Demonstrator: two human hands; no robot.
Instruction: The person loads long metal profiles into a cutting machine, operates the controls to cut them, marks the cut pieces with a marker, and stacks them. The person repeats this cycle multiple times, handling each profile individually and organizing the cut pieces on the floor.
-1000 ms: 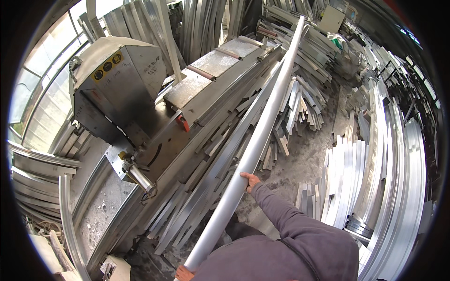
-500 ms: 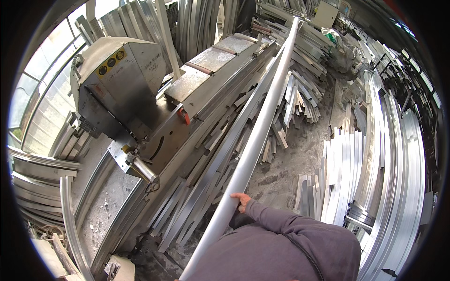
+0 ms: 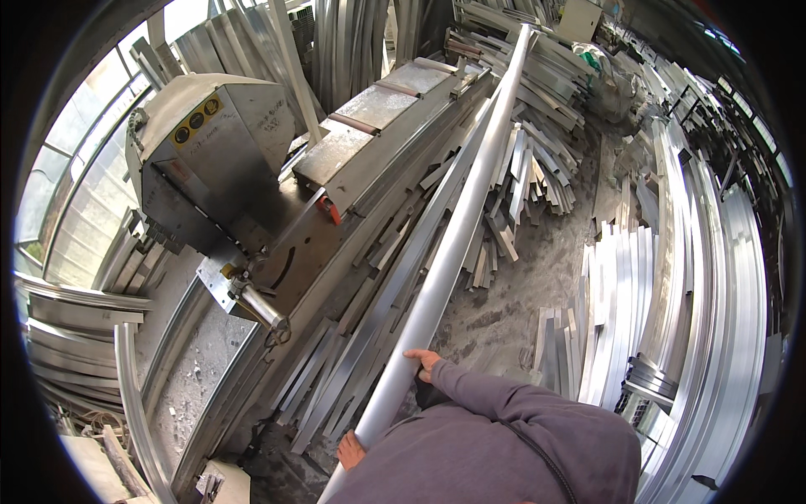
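Observation:
A long silvery metal tube (image 3: 460, 227) slants across the view, from the bottom edge by my body up to the far top. My right hand (image 3: 424, 364) grips it from the right side, thumb and fingers curled round the metal. Lower down and nearer to me, my left hand (image 3: 350, 451) holds the same tube from its left side; its wrist and part of its grip are hidden behind the tube and my jacket. Left of the tube stands a cutting machine (image 3: 214, 151) with a metal hood and an orange-red handle (image 3: 330, 210).
Loose metal profiles (image 3: 537, 172) lie piled on the floor beneath and beyond the tube. Long stacked profiles (image 3: 714, 277) run along the right. The machine's long bed (image 3: 369, 109) stretches away at the left, and more profiles (image 3: 248, 42) lean upright behind it.
My left hand has come into view on the lower part of the tube. The tube and my right hand have shifted slightly left and down.

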